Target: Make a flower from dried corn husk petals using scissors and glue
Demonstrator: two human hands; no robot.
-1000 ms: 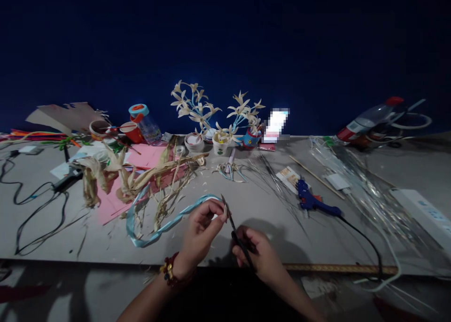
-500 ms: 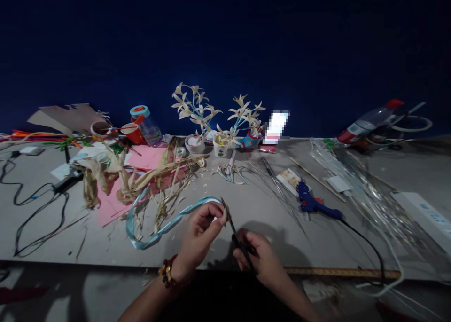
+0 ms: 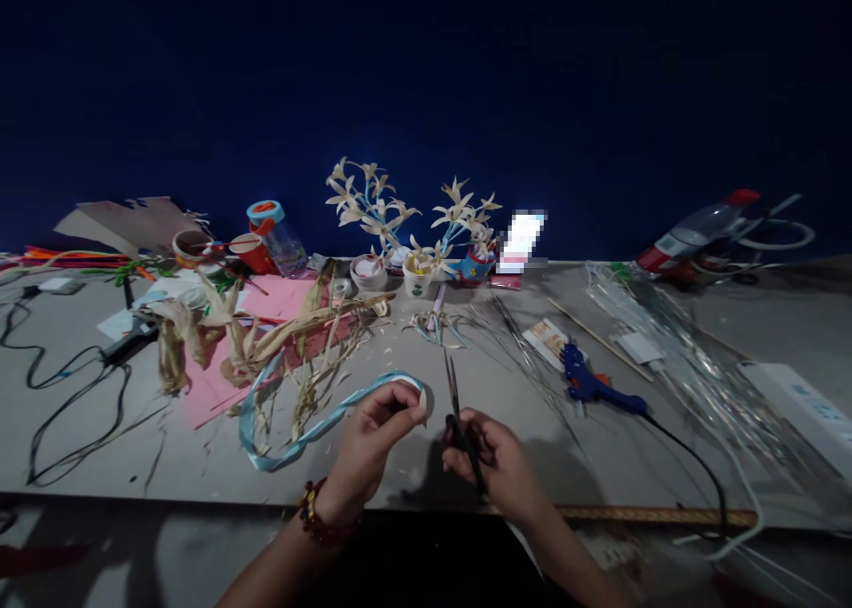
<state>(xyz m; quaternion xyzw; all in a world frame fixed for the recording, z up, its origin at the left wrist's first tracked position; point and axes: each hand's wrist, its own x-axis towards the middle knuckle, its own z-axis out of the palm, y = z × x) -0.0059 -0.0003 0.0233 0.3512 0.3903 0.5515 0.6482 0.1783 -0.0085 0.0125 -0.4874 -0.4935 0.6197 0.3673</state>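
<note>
Between thumb and forefinger of my left hand (image 3: pixel 379 435) is a small pale piece of corn husk (image 3: pixel 423 401), petal-shaped with a pointed tip. My right hand (image 3: pixel 498 459) grips black-handled scissors (image 3: pixel 455 404), blades pointing up and away, slightly parted. The blades stand a short way right of the husk piece, not touching it. A light blue ribbon (image 3: pixel 312 436) loops over the table and passes behind my left fingers; whether they touch it I cannot tell. Dried corn husks (image 3: pixel 249 357) lie beyond, left of my hands. Several small husk flower pieces (image 3: pixel 436 326) rest farther ahead.
Husk flowers (image 3: pixel 376 213) on blue stems stand in cups (image 3: pixel 419 275) at the back. On the right lie a blue glue gun (image 3: pixel 592 386), thin wires (image 3: pixel 525 351), a wooden stick (image 3: pixel 599 337) and clear plastic wrapping (image 3: pixel 706 377). Pink paper (image 3: pixel 206 390) and black cables (image 3: pixel 73 466) are left.
The scissors have moved right, away from the husk piece, and turned more upright, their blades now apart from my left fingers. My left hand has barely moved and keeps its pinch.
</note>
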